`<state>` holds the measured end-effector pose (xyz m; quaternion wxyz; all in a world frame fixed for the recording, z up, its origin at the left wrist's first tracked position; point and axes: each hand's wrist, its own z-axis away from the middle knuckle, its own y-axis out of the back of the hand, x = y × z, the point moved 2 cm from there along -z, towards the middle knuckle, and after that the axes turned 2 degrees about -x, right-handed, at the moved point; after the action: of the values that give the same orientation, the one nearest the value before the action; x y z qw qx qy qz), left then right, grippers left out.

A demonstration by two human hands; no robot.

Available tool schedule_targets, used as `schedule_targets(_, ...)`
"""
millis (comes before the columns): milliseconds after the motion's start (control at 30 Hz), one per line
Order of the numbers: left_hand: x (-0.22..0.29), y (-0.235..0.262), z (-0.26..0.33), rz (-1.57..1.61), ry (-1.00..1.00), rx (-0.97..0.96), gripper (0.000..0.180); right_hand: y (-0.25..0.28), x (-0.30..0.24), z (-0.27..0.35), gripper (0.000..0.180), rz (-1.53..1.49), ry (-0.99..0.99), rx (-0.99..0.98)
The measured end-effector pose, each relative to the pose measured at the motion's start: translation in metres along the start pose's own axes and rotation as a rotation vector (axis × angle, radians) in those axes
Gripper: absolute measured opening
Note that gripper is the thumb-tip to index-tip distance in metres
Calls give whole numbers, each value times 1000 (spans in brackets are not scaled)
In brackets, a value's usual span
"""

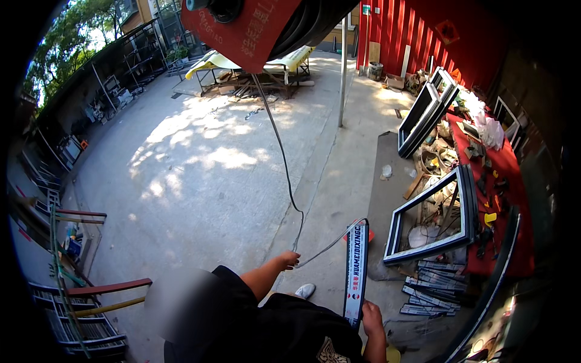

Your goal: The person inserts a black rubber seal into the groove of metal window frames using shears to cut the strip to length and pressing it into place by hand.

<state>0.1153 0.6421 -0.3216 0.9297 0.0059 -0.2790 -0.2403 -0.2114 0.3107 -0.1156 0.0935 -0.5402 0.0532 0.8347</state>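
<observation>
The sun-dappled concrete [212,212] stretches to a red wall [399,36] at upper right, while the right hand [371,319] grasps a profile [355,272] (left hand hidden, state I cannot tell).

Counted: one red-sided black roll [242,30], one thin dark cord [275,126], one long white-faced bar [356,272], one grey metal post [344,66], one white shoe [305,291].

An open-air window-frame workshop yard: left of the long red-covered tabletop [510,172] stand dark, white-edged rectangular frames [469,209], slim grey strips [431,291] lie stacked nearer than it, a red corrugated wall [408,33] rises beyond it, and grey concrete paving [200,206] spreads leftward of it
</observation>
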Motion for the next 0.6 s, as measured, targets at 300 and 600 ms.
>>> schedule_targets(300,74,7,82,505,-148,1,40,-2,11,12,41,62,4,56)
schedule_targets(600,113,-21,126,422,-288,-142,44,-2,1,-5,45,24,-23,-21)
